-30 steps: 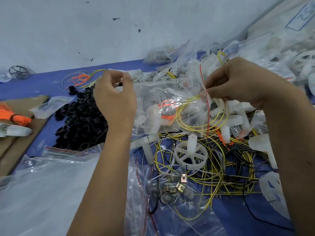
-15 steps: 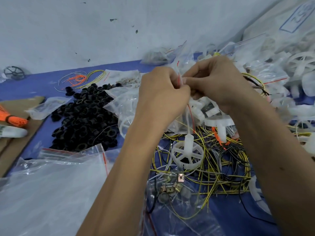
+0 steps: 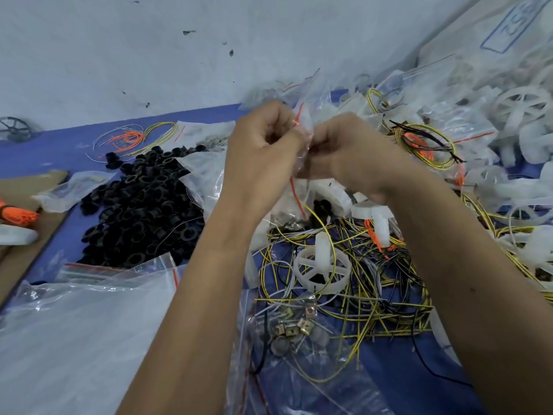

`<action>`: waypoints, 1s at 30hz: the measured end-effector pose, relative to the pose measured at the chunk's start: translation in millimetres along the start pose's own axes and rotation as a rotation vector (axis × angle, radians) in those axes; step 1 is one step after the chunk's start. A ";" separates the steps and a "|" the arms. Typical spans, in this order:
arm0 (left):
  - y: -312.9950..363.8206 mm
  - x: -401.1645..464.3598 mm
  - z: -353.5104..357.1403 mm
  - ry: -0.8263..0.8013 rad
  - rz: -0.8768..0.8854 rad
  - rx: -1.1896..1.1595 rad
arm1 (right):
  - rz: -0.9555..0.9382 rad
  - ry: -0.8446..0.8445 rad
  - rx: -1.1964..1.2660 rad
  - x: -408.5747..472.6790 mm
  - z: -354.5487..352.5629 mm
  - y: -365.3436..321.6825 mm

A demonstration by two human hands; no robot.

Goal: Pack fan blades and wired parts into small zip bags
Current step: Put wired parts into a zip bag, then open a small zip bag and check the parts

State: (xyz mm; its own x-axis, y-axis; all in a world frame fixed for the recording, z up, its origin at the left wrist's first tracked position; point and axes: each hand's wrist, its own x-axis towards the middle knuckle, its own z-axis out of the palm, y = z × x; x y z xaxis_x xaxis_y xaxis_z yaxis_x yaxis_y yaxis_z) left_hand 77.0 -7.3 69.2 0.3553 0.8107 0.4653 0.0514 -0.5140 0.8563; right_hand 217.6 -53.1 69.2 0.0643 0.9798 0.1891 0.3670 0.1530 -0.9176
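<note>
Above a blue table (image 3: pixel 398 381), the left hand (image 3: pixel 263 151) and right hand (image 3: pixel 344 154) meet, both curled and pinching the red-striped top of a small zip bag (image 3: pixel 302 136) held over tangled yellow wires (image 3: pixel 359 295) and a white fan blade (image 3: pixel 321 269).

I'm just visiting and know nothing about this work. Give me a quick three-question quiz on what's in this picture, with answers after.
1. True or false: both hands pinch the same small zip bag.
2. What lies in a heap left of the left hand? A) black rings B) green bottles C) metal spoons
3. Fill in: the loose white fan wheel below the hands rests on a tangle of mostly ______ wires.

Key:
1. True; the left hand and right hand meet at the bag's red-striped top.
2. A, the black rings.
3. Yellow; the yellow wires spread over the blue table.
</note>
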 end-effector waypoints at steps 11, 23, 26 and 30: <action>-38.3 -0.5 3.0 0.111 -0.043 0.302 | 0.376 -0.547 -0.585 -18.3 -28.7 -24.5; -18.6 -0.6 0.0 0.021 0.049 0.120 | 0.166 0.215 0.234 -5.4 -29.4 -19.8; -10.0 -1.8 3.0 0.038 0.100 0.108 | 0.107 0.357 0.307 -0.6 -12.8 -19.5; -2.2 -2.5 -0.3 0.119 0.128 0.103 | 0.035 0.273 0.300 -0.6 1.6 -20.3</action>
State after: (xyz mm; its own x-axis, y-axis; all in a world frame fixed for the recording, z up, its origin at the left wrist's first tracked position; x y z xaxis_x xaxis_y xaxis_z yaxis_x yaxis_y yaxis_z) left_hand 75.7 -8.2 66.3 0.2527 0.7611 0.5973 0.1101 -0.6360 0.7638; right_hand 208.6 -56.5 87.2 0.3309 0.9211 0.2052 0.0761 0.1907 -0.9787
